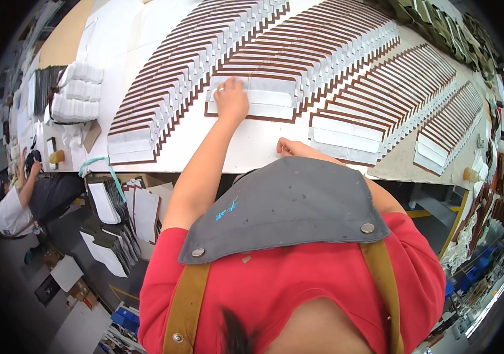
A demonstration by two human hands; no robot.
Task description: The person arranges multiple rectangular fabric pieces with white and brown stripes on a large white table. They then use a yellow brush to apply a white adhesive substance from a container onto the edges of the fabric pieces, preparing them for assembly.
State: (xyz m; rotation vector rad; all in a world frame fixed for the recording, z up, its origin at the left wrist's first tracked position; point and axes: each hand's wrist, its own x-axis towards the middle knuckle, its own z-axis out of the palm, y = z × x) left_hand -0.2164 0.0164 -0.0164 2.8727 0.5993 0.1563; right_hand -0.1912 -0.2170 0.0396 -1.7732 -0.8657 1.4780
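Observation:
Flat white panels with dark brown edges lie overlapped in several long, fanned rows on a white table (pixel 187 144). My left hand (pixel 232 101) rests on the front panel (pixel 267 99) of the second row, its fingers slightly bent and apart. Close to the table's near edge is my right hand (pixel 293 147), with its fingers curled in. Part of it is hidden behind my grey apron (pixel 287 200), and whatever it may hold does not show. To the left runs another row of panels (pixel 132 146). Smaller panels (pixel 346 139) form the rows on the right.
A bundled stack of white pieces (pixel 78 94) stands at the table's left. Below the edge hang dark and white panels (pixel 104 200) beside a light-blue strap (pixel 110 171). Olive fabric (pixel 440 29) lies at the far right. Another person (pixel 19 206) works at the left.

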